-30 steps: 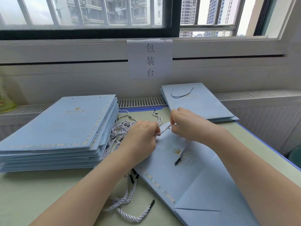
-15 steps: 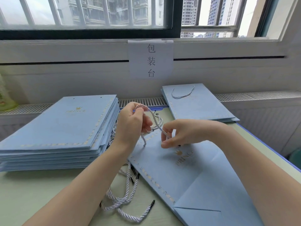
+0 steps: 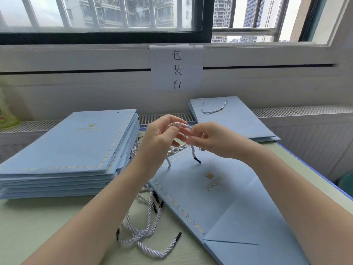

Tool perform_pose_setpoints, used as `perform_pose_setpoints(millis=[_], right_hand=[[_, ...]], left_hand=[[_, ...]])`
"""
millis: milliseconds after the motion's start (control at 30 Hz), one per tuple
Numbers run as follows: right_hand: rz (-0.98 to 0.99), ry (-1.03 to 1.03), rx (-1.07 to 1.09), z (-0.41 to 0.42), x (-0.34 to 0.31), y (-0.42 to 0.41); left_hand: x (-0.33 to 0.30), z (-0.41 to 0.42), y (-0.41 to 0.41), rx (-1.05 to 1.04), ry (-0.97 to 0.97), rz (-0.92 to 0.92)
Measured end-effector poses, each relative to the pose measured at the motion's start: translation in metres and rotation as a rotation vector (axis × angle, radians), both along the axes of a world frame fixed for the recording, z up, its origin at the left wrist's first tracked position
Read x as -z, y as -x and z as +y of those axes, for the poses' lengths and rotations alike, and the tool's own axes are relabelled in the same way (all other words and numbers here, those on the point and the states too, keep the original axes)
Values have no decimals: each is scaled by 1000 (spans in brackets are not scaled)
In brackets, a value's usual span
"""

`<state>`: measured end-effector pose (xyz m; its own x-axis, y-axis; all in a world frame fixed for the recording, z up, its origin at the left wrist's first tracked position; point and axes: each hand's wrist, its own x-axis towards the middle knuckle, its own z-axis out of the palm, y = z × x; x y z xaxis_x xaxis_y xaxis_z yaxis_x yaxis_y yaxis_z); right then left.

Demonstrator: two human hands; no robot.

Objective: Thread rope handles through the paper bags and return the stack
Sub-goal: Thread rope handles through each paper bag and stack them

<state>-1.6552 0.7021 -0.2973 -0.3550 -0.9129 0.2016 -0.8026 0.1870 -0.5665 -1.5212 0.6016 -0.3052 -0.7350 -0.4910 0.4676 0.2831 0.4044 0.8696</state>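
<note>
Your left hand (image 3: 158, 138) and right hand (image 3: 212, 139) meet just above centre frame, both pinching one white twisted rope handle (image 3: 179, 125) that arches between them. Your right fingertips (image 3: 193, 139) cover the stretch of rope they hold, so how it runs there is hard to make out. One end drops from the left hand onto the paper bag (image 3: 219, 197) near its top edge; whether it passes through a hole cannot be told. The other end, with a black tip (image 3: 197, 160), hangs just above the bag.

The bag is pale blue, flat, with a gold crown, PRINCE lettering and a dotted gold border; it slants toward the lower right, where the frame cuts off its folded bottom.

Loose ropes (image 3: 141, 232) lie tangled at lower centre, partly hidden under your left forearm and the bag's edge. The stack of bags (image 3: 76, 150) sits at left, its corner cut off by the frame. Finished bags (image 3: 238, 119) with a handle lie at upper right. Bare table (image 3: 38, 226) shows at lower left; its blue edge runs down the right.
</note>
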Motion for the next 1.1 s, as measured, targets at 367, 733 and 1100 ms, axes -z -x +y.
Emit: perform_pose_setpoints(millis=[367, 733, 1100], right_hand=[[203, 50, 404, 2, 11, 22], [308, -144, 130, 0, 14, 16], [242, -181, 154, 10, -3, 16]], left_hand=[[11, -4, 6, 66, -62, -207], [44, -5, 15, -298, 725, -620], [25, -8, 8, -425, 588, -704]])
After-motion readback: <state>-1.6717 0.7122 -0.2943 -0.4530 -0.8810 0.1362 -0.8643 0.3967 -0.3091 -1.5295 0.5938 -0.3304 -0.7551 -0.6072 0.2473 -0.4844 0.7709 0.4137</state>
